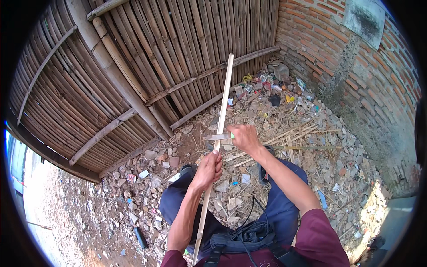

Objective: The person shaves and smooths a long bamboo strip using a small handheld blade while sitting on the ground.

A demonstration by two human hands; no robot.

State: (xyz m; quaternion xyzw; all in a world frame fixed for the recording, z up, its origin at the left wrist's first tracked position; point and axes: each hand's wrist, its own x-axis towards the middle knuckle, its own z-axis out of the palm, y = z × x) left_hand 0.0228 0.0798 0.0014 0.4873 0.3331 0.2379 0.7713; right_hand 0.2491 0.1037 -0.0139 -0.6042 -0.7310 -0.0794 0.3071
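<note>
A long, pale strip of split bamboo (224,99) slants up from between my legs toward the slatted wall. My left hand (207,170) is closed round it a little below its middle, thumb lying along the strip. Just above, my right hand (245,136) grips the green handle of a knife (215,137). The knife's blade lies across the bamboo strip and points left, seemingly touching it. Most of the handle is hidden in my fingers.
More thin bamboo strips (291,139) lie on the rubble to the right. A bamboo-slat wall (187,49) rises ahead and left, a brick wall (320,53) at right. Litter (289,95) is heaped in their corner. A dark blue object (141,238) lies at lower left.
</note>
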